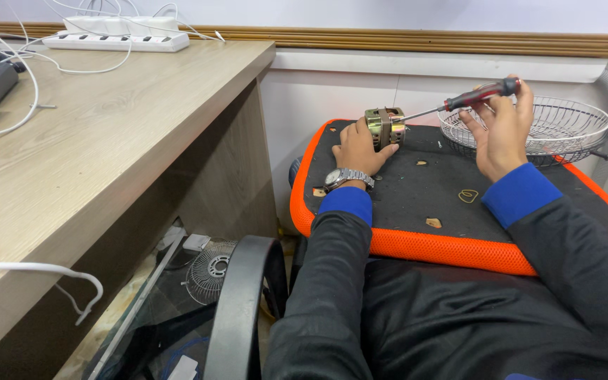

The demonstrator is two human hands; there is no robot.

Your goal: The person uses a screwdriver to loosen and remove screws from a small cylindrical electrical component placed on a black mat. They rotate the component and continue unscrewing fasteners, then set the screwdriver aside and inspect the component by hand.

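Here, the left hand point(360, 148) is wrapped around a small brass-coloured motor block point(384, 126), steadying it upright at the far left part of a black pad with an orange rim point(416, 248). The right hand point(501, 130) has its fingers curled around the red-and-black handle of a screwdriver point(467, 98); the shaft runs leftward and slightly down, its tip meeting the right side of the motor block. A wristwatch point(346, 176) sits on the left wrist, above a blue cuff. Small scraps lie scattered on the pad between the forearms. Behind the right hand rests a white wire basket point(564, 127), touching the pad's far edge. To the left stands a wooden bench point(107, 134) carrying a white power strip point(115, 41) and cables.
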